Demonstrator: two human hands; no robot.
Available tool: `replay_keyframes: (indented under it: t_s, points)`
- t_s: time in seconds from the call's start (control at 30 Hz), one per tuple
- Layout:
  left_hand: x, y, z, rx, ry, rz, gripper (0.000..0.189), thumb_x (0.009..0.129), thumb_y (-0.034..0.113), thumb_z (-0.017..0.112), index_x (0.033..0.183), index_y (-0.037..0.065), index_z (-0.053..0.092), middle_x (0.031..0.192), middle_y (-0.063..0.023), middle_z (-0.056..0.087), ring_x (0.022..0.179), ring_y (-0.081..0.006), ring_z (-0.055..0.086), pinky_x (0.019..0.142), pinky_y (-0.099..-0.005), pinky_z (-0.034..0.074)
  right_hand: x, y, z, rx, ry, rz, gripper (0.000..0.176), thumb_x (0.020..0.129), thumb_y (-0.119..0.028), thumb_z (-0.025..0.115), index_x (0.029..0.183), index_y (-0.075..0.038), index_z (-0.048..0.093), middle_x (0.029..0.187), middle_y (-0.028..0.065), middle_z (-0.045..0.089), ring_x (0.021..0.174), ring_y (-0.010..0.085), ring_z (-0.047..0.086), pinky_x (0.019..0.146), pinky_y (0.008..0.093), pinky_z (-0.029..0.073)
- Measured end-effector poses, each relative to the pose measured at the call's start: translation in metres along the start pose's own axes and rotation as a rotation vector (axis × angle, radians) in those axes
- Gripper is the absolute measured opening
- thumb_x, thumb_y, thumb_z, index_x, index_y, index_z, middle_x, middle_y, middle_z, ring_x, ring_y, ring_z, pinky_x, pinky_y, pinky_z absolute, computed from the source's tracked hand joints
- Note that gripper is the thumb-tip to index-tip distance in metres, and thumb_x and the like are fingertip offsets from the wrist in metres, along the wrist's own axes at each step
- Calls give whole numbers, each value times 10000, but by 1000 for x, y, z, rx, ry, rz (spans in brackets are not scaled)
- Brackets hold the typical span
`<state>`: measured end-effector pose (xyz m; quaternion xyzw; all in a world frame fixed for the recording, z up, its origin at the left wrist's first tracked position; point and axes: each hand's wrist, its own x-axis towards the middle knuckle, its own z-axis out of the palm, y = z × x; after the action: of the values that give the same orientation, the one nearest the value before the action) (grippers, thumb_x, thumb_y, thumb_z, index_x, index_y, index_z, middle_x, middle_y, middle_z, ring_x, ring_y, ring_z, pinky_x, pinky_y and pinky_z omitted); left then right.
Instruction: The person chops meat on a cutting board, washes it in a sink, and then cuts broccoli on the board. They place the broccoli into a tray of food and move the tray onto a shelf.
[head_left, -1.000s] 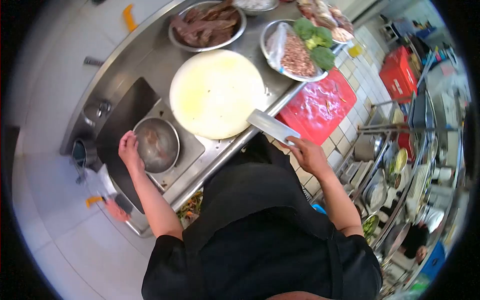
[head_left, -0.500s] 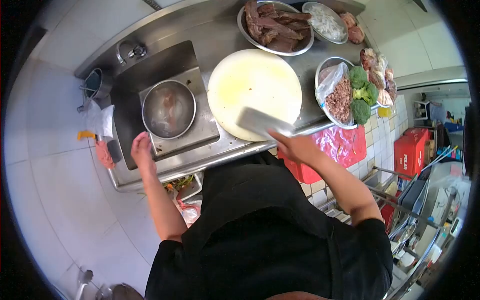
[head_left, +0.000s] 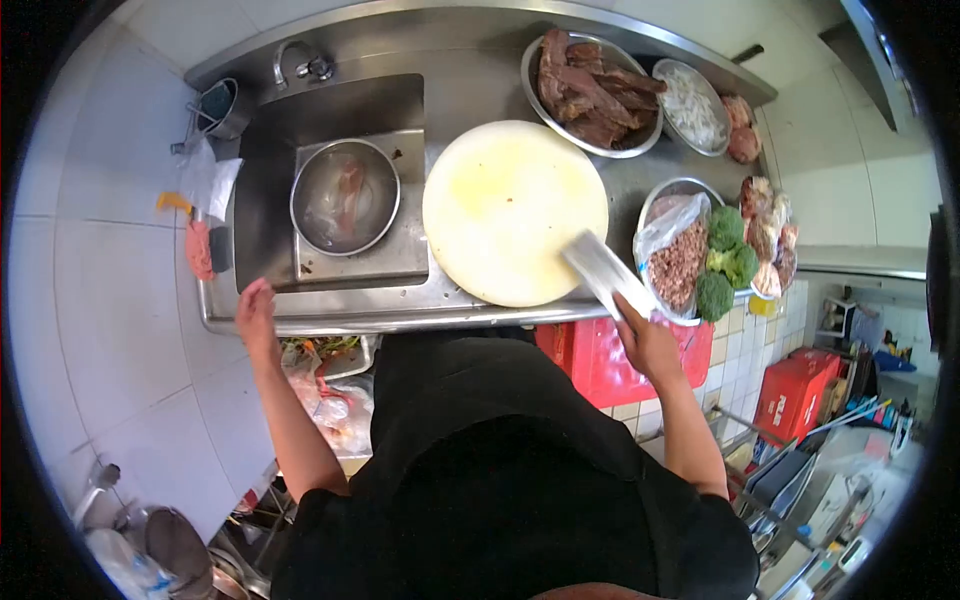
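Observation:
My right hand [head_left: 645, 335] is closed around the handle of a cleaver [head_left: 603, 272], its wide blade slanting over the right edge of a round cutting board [head_left: 500, 225]. Small dark bits lie on the pale board. In front of the sink's left corner, my left hand [head_left: 256, 312] hangs in the air, fingers loosely bent, with nothing visible in it. The nearest vessel to it is a metal bowl [head_left: 318, 238] inside the sink, holding liquid and a piece of meat [head_left: 348, 195].
Behind the board stand a bowl of dark meat strips [head_left: 600, 95] and a bowl of white slices [head_left: 690, 110]. At right sit a bowl with bagged chopped meat [head_left: 677, 265], broccoli [head_left: 727, 228] and bagged meat [head_left: 765, 230]. A faucet [head_left: 300, 65] rises behind the sink [head_left: 330, 110]. A red container [head_left: 640, 370] is below the counter.
The cleaver has moved right, from over the board's front to its right edge, and turned. My left hand has drawn back from the sink. The view has shifted and rotated.

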<state>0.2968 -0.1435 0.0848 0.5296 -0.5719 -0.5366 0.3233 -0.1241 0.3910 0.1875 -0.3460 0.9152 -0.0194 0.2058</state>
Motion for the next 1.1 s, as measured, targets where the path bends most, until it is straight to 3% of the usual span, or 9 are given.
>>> replay_keyframes:
  t_s: [0.2,0.3,0.37,0.47,0.6,0.7,0.87,1.0,1.1]
  points:
    - [0,-1,-21,-36,92,-127,317,1014,230,710,1282,62,702,1206,-31,703,1115,-174,652,975,-307,506,24,0,-2,-28,-35,-167,527,1023,-315,613,1540,-300,517,742,225,700,665,448,697,617,569,553]
    - [27,26,52,-39,-65,147,267,1014,191,715,1243,53,713,1113,-8,725,1021,-113,649,907,-269,497,128,-69,31,46,61,-339,494,1044,-365,554,1534,-359,496,864,236,733,741,458,709,710,585,573]
    - [43,60,121,73,-190,146,271,1010,153,709,1253,31,709,1113,-32,740,1020,-113,665,889,-259,519,195,-154,5,52,26,-338,467,1064,-394,506,1530,-356,503,980,221,752,846,441,724,802,561,578]
    - [32,108,170,73,-440,279,279,998,133,718,1254,23,705,1119,-45,731,1036,-108,667,900,-264,525,229,-204,-2,127,94,-402,458,1068,-424,494,1518,-348,522,1018,214,754,908,440,724,839,547,573]
    - [30,98,109,123,-396,392,295,996,131,718,1263,6,695,1171,-62,717,1040,-123,674,918,-278,527,165,-159,-15,165,93,-296,469,1050,-410,558,1516,-358,532,1011,242,746,932,461,715,857,548,563]
    - [30,58,10,110,-178,230,313,1005,137,696,1288,2,682,1204,-64,705,1089,-142,662,982,-297,506,89,-87,-4,167,104,-212,474,1031,-347,602,1503,-347,563,1050,284,722,938,488,703,839,578,560]
    - [26,10,-119,164,115,-27,381,1010,283,707,1306,45,685,1164,-36,689,1099,-143,627,971,-316,493,-12,-26,7,76,-48,-54,502,1015,-328,631,1509,-365,555,842,232,729,746,455,712,702,568,571]
    - [63,22,-109,142,147,-4,302,1033,178,662,1287,18,696,1175,-48,700,1105,-142,634,992,-291,488,5,-71,21,1,-138,-114,521,1002,-339,649,1512,-380,549,820,222,725,747,445,714,687,549,574]
    - [119,45,-28,82,-116,155,269,1037,169,649,1255,25,712,1099,-27,710,1047,-142,643,973,-286,494,92,-171,26,29,-30,-274,505,1024,-362,606,1524,-362,531,820,222,718,776,443,710,722,546,569]
